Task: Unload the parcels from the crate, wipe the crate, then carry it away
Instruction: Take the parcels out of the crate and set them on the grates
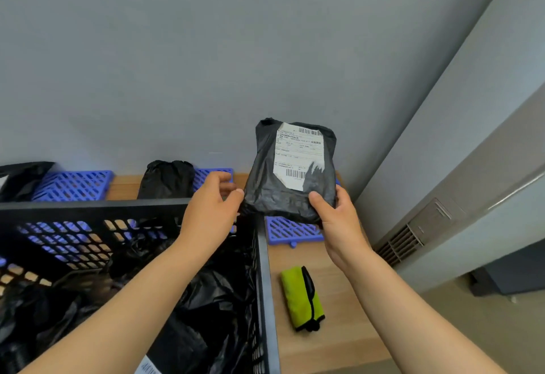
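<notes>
Item: black parcel in a plastic mailer, white shipping label facing the wearer. Position: held in the air above the far right corner of the black crate, out of the crate and touching no surface. Orientation: long axis near upright, top leaning slightly away toward the grey wall. Grip: the right hand holds the lower right corner, thumb pressed flat on the front face, remaining fingers hidden behind the mailer. The left hand sits at the lower left corner with fingers loosely curled and thumb tip at the parcel's edge; whether it pinches the plastic or only meets it cannot be told. Governing relation: a blue slatted mat lies on the wooden table just right of the crate wall and directly beneath the parcel's lower edge, on the right hand's side. Judged next: lowering onto that mat falls to the right hand, which carries the parcel. Status: unloading at an early stage; several black parcels remain in the crate, and one other parcel stands beyond it against the wall. Adjacent: a folded green cloth on the table beside the crate, untouched.
</notes>
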